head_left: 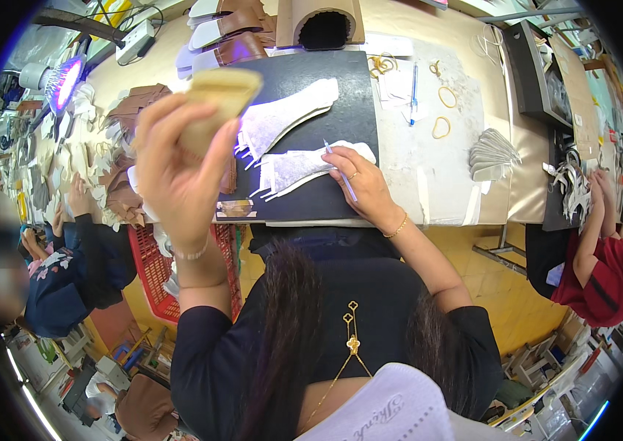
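My left hand (179, 165) is raised over the left edge of the black work board (359, 88), its fingers closed around a tan, block-like thing (222, 99). That thing is blurred, and I cannot make out its exact kind. Lower on the board, my right hand (366, 187) pinches a slim silvery pen-like tool (352, 192) whose tip points away from me. Its fingers rest at the right end of a stack of white, fabric-like cut pieces (293, 169) with narrow strips at the left end. A second similar white stack (293, 114) lies just beyond.
Right of the board are a blue pen (414, 92), rubber bands (447, 97) and fanned grey pieces (493, 156). Brown pieces (241, 48) and a cardboard holder (287, 26) stand behind. A lit lamp (65, 82) and red basket (151, 275) are left. People work at both sides.
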Motion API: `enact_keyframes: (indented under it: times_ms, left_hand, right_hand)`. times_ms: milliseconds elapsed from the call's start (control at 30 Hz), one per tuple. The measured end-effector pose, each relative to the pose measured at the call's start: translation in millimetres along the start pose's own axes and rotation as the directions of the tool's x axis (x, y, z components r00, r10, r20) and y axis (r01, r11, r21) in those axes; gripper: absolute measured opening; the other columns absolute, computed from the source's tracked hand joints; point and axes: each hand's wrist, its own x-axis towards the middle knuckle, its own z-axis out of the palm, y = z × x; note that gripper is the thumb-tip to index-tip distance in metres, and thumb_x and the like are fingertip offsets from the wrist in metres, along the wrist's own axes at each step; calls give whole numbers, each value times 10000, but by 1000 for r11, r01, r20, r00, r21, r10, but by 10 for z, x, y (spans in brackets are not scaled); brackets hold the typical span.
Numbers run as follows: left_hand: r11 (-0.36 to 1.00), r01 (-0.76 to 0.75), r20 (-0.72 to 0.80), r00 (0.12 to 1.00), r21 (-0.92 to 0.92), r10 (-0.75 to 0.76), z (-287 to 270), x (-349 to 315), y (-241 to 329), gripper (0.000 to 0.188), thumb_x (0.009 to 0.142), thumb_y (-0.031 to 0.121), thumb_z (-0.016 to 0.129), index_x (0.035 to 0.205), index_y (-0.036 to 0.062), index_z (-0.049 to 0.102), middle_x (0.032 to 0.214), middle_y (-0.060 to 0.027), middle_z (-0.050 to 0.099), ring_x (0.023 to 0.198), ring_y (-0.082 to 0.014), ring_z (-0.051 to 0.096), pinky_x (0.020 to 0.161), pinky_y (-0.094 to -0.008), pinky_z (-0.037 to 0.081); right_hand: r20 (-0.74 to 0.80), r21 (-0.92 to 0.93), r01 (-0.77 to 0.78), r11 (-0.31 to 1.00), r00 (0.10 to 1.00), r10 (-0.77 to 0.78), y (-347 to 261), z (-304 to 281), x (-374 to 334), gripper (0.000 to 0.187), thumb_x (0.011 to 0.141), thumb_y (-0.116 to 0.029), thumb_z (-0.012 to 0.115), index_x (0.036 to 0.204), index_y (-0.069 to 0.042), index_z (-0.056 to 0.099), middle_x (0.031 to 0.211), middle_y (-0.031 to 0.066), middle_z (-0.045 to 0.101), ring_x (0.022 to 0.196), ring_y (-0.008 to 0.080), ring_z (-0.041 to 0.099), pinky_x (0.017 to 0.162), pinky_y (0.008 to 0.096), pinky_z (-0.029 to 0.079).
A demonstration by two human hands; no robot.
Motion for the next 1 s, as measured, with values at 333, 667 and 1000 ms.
enact_keyframes:
  times_ms: [333, 667, 1000]
  left_hand:
    - [936, -185, 536, 844, 301, -6, 946, -204, -1043, 192, 834, 196, 752, 977, 87, 685, 1039, -77, 654, 973, -312, 646, 857, -412, 507]
    - [928, -311, 468, 864, 204, 186, 753, -613, -641, 222, 764, 139, 825, 955, 62, 741, 1115, -104, 722, 962, -267, 662, 864, -380, 527]
    - [947, -275, 612, 781, 166, 120, 898, -1003, -765, 208, 808, 203, 765, 973, 78, 762, 1181, -77, 711, 990, -241, 616, 849, -372, 485]
  right_hand:
    - [-250, 221, -46, 974, 963, 103, 32, -263, 27, 205, 987, -70, 575, 1185, -45, 619, 1193, 159, 654, 1069, 320, 645, 909, 363, 520]
    - [-372, 180, -136, 974, 908, 195, 169, -509, -9, 260, 1064, -195, 485, 1192, -22, 632, 1152, 147, 665, 1083, 270, 629, 945, 343, 483]
    - [-305, 298, -232, 926, 896, 322, 128, -458, -15, 277, 1069, -208, 475, 1151, -11, 652, 1123, 139, 667, 1054, 250, 640, 921, 329, 487]
